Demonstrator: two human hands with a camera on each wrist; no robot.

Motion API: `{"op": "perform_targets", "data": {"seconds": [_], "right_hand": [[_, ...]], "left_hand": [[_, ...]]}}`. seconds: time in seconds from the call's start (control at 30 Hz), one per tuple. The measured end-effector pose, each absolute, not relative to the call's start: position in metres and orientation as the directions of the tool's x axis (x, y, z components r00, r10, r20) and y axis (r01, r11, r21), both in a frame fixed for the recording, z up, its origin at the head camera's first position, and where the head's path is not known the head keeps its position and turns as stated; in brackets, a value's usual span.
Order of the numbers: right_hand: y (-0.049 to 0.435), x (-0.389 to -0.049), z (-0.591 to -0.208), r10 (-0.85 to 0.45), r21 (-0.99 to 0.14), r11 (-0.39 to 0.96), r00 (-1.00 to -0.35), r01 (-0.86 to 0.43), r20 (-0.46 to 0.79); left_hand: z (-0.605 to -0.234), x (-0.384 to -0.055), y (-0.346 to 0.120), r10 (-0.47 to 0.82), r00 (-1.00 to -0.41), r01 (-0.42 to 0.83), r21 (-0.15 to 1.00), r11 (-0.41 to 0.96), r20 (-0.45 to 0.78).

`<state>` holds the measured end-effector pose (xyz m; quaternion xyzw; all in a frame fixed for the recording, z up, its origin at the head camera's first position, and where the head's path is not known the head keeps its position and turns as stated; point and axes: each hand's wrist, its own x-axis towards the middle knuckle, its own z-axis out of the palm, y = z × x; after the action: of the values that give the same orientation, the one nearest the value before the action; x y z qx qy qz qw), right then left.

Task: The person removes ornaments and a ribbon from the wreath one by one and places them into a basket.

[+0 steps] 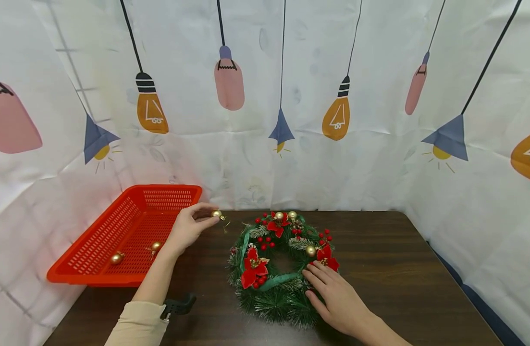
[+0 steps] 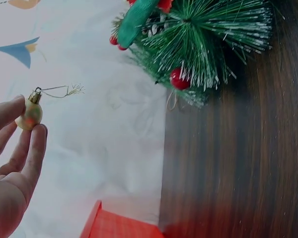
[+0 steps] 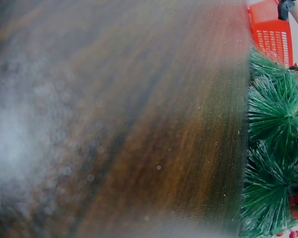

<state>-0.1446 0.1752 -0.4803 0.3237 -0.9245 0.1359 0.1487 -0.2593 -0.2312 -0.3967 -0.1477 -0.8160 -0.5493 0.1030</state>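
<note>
Between thumb and fingertips, my left hand (image 1: 194, 224) pinches a small gold bauble (image 1: 217, 214) by its sides. In the left wrist view the bauble (image 2: 31, 113) has a gold cap and a thin loop of string hanging off it. To its right lies a green Christmas wreath (image 1: 273, 307) with red poinsettias, red berries, a green ribbon and several gold baubles. My right hand (image 1: 334, 298) rests on the wreath's lower right side with fingers extended, just below a red poinsettia (image 1: 326, 259). The right wrist view shows the wreath (image 3: 273, 114) but not the hand.
A red plastic basket (image 1: 92, 278) stands left of the wreath, with gold baubles (image 1: 117, 258) inside. The dark wooden table (image 1: 386, 269) extends right of the wreath. A white curtain (image 1: 256, 163) printed with lamps hangs behind. A black strap mount (image 1: 180, 305) sits at the left wrist.
</note>
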Motion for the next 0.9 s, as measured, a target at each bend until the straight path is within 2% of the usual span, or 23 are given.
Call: {"op": "perform_targets", "data": {"seconds": [0.3,0.67,0.9], "right_hand": [[0.175,-0.144,-0.48,-0.561,-0.158,0.748,-0.741,-0.645,0.37],[0.176,-0.145,-0.482,-0.561,-0.163,0.745,-0.74,-0.647,0.371],[0.176,-0.145,-0.482,-0.556,-0.171,0.747,-0.746,-0.642,0.367]], "left_hand": [[-0.393,-0.256,-0.249,0.069,-0.939,0.334,0.849,0.408,0.337],[-0.394,-0.247,-0.27,0.017,-0.952,0.288,0.881,0.376,0.304],[-0.395,-0.239,-0.288,-0.037,-0.959,0.236,0.867,0.439,0.279]]}}
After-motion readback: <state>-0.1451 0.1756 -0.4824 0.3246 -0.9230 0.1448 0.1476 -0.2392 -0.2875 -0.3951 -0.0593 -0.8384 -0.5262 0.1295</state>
